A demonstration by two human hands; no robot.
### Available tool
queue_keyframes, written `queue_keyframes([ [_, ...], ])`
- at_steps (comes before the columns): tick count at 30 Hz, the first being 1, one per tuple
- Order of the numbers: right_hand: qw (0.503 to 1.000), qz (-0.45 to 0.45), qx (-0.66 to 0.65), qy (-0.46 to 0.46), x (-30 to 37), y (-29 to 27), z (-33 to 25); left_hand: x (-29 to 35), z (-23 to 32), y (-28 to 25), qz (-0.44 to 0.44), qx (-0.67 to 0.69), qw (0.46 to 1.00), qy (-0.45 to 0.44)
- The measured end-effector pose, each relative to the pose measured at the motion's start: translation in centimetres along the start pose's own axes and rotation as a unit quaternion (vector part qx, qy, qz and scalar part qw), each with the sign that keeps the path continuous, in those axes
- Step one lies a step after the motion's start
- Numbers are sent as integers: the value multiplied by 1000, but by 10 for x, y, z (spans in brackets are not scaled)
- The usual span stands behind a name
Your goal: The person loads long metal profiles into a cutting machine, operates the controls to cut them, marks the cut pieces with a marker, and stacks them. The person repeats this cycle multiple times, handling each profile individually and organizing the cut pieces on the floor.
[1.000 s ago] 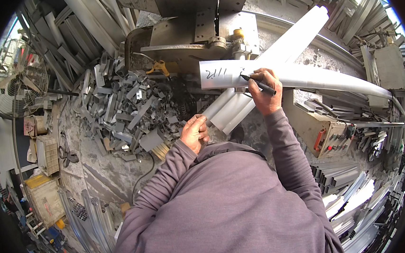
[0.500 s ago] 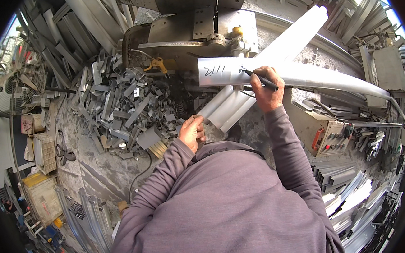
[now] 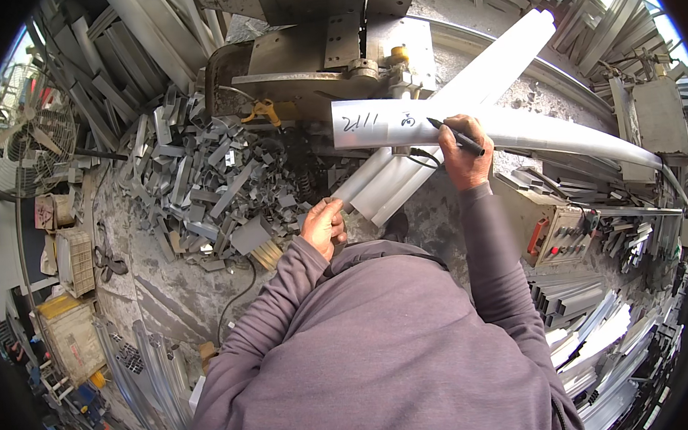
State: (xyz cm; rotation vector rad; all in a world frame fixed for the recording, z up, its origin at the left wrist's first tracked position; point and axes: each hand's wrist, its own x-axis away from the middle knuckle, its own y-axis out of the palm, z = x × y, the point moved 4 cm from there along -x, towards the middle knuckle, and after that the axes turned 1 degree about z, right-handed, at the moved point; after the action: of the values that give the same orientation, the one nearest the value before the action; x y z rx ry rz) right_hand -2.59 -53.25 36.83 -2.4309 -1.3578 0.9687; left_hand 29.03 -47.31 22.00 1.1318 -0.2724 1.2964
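A black marker pen (image 3: 468,142) is gripped in my right hand (image 3: 465,165), its tip beside dark handwriting on a long silvery metal profile (image 3: 531,129). The profile lies across in front of me, its squared end to the left, and seems to bend only through the lens. My left hand (image 3: 325,226) is closed at waist height, fingers curled and pressed together; whatever may be inside is hidden. Close to it are shorter silver profiles (image 3: 394,180), which slant under the marked one. Another bright profile (image 3: 509,48) runs off to the far right.
A cutting machine (image 3: 301,81) stands ahead, a yellow air gun (image 3: 263,112) hanging at its side. Metal offcuts (image 3: 204,177) are heaped at the left. To the right sits a control box (image 3: 560,234) with buttons. Fan (image 3: 30,130) and crate (image 3: 77,262) stand far left.
My right hand has moved slightly right and down with the marker, and a dark written character now shows fully left of its tip. My left hand has barely moved.
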Motion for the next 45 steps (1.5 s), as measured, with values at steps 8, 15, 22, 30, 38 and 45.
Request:
queue_keyframes([
  [8,999,-15,41,-13,2,8,-6,-4,-3,0,-4,-6,1000,-3],
  [15,1000,28,13,1,-1,1,-8,-6,-6,-4,-2,-5,1000,-5],
  [22,999,-9,46,11,-7,-6,-5,-6,-7,-4,3,-7,1000,-1],
  [30,998,-7,61,-2,-9,-10,5,-7,-10,-3,1,-3,1000,-5],
  [38,996,28,83,13,-10,-14,9,-8,-13,-4,7,-11,1000,-9],
  [45,993,59,89,43,-10,-21,16,-11,-16,-5,6,-19,1000,-8],
])
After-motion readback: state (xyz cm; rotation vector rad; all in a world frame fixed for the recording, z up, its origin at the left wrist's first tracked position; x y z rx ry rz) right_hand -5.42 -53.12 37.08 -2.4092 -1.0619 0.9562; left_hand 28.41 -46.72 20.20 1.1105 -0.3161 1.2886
